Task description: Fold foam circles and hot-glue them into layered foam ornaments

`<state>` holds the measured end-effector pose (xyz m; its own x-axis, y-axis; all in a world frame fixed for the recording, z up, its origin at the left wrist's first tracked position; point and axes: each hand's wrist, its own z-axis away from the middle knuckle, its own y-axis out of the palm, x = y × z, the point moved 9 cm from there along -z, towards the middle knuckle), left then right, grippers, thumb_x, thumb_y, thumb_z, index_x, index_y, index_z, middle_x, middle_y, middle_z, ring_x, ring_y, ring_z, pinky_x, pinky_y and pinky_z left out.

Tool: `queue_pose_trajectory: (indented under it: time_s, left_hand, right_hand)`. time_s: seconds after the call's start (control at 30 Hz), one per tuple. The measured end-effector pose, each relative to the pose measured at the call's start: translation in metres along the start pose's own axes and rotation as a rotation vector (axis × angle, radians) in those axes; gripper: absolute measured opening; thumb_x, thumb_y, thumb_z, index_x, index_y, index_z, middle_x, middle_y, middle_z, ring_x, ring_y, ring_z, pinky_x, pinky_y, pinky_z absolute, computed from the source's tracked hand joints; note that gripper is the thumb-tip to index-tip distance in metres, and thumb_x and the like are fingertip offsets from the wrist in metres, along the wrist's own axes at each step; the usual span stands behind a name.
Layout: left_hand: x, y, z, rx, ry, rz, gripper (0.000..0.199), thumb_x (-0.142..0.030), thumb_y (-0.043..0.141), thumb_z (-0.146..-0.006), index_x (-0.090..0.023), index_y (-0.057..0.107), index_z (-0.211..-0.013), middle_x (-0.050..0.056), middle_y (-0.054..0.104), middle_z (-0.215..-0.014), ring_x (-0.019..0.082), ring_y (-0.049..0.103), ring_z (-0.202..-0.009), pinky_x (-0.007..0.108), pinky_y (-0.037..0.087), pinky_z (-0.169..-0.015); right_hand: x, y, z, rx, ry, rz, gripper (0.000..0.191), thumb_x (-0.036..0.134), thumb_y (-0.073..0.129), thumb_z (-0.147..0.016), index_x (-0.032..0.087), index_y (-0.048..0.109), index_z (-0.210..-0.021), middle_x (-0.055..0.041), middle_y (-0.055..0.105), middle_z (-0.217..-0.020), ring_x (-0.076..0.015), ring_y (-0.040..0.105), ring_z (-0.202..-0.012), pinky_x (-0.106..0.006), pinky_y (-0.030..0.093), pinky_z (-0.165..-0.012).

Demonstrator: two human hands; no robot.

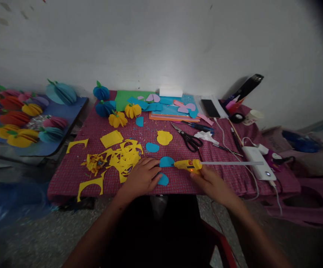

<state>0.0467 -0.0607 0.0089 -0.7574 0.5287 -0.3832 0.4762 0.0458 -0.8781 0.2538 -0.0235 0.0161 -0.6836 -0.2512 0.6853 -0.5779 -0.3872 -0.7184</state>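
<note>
My right hand (pixel 210 183) is wrapped round a yellow hot glue gun (pixel 188 164) with a small orange light on it. A long pale glue stick (pixel 231 163) sticks out of its back end. The nozzle meets the right side of a blue folded paper piece (pixel 166 162). Flat on the table, my left hand (pixel 144 174) has its fingers stretched out, fingertips at that piece's left edge. Its thumb is at a second blue paper piece (pixel 163 179), partly covered. Farther back lie another blue half-round piece (pixel 152 147) and a yellow paper flower shape (pixel 165 137).
Yellow paper scraps (pixel 125 158) are heaped on the left. Black-handled scissors (pixel 188 137), a phone (pixel 210 108) and a white power bank (pixel 259 163) with cables lie on the right. Paper pumpkins (pixel 117 119) and stacked coloured sheets (pixel 175 116) stand at the back.
</note>
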Motion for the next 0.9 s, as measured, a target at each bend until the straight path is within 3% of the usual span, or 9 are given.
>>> queue_pose_trajectory:
  time_s: [0.2, 0.63, 0.9]
  left_hand:
    - [-0.002, -0.002, -0.002, 0.0, 0.0, 0.007, 0.025, -0.034, 0.051, -0.099, -0.022, 0.071, -0.109, 0.007, 0.065, -0.122, 0.025, 0.056, -0.117, 0.047, 0.045, -0.103]
    - [-0.002, -0.003, -0.001, -0.018, 0.018, 0.015, 0.025, -0.033, 0.052, -0.098, -0.023, 0.07, -0.111, 0.007, 0.065, -0.121, 0.025, 0.057, -0.117, 0.048, 0.045, -0.104]
    - [-0.001, -0.002, -0.001, -0.017, 0.008, 0.024, 0.024, -0.033, 0.053, -0.097, -0.023, 0.071, -0.109, 0.008, 0.066, -0.12, 0.026, 0.057, -0.116, 0.048, 0.046, -0.103]
  right_hand:
    - [0.015, 0.011, -0.006, 0.002, -0.05, -0.029, 0.025, 0.034, 0.049, -0.097, 0.02, 0.063, -0.112, -0.0093, 0.069, -0.104, -0.0253, 0.065, -0.09, -0.04, 0.05, -0.081]
    - [0.032, 0.025, -0.014, 0.044, -0.068, -0.019, 0.019, 0.031, 0.045, -0.099, 0.019, 0.06, -0.098, -0.0071, 0.069, -0.094, -0.0211, 0.063, -0.081, -0.032, 0.046, -0.071]
    - [0.019, 0.012, -0.013, 0.024, -0.045, 0.004, 0.022, 0.034, 0.047, -0.097, 0.018, 0.062, -0.099, -0.0066, 0.068, -0.091, -0.0211, 0.062, -0.078, -0.033, 0.047, -0.071]
